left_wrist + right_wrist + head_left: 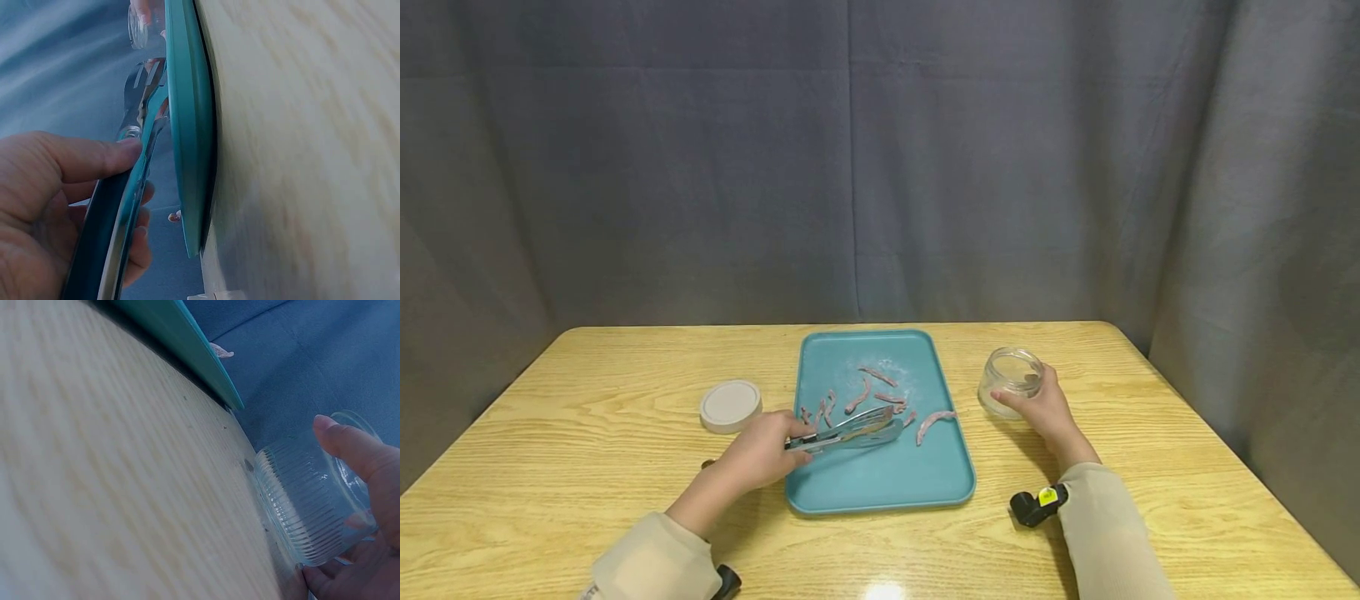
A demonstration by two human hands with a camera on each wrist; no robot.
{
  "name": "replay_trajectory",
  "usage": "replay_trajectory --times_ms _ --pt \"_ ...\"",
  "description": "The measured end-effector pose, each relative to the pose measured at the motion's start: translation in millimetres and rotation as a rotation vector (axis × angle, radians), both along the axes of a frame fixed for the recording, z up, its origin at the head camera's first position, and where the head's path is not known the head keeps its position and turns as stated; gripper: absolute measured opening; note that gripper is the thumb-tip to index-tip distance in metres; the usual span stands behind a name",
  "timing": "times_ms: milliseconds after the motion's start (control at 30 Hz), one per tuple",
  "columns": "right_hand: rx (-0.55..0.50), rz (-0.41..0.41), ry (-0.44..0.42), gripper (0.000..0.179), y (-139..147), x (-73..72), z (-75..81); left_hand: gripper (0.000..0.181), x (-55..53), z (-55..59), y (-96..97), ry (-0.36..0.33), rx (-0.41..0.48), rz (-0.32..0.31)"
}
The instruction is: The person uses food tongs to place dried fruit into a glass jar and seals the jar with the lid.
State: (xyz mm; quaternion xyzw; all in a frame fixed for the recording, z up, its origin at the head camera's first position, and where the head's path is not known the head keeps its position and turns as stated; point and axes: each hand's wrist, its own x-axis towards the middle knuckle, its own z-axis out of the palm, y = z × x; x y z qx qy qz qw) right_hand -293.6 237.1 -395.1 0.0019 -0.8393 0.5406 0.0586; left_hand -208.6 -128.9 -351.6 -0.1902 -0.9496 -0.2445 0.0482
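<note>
My left hand (764, 450) grips a pair of metal tongs (842, 435) with dark handles, low over a teal tray (887, 487). Several thin, reddish strips that look like raw meat lie on the tray, one curved strip (929, 425) by its right edge. Near the tongs' tips is another strip; I cannot tell whether they pinch it. In the left wrist view, thumb and fingers wrap the tongs' handles (103, 219). My right hand (1047, 412) holds a clear glass jar (300, 487) around its side, right of the tray. The jar has no lid on and its base touches the table.
A round whitish lid (731, 405) lies left of the tray on the wooden table (587, 433). A grey curtain (775, 183) hangs behind the table and along both sides. White powdery specks mark the tray's far part.
</note>
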Motion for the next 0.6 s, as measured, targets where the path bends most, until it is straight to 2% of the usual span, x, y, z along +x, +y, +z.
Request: replay_trajectory --times_ms 233,600 --pt "-0.009 0.002 -0.001 0.095 0.3 0.5 0.8 0.027 0.3 -0.3 1.4 0.031 -0.003 0.01" --pt "0.001 -0.002 -0.006 0.096 0.1 0.8 0.7 0.023 1.4 -0.8 2.3 0.042 -0.013 0.022"
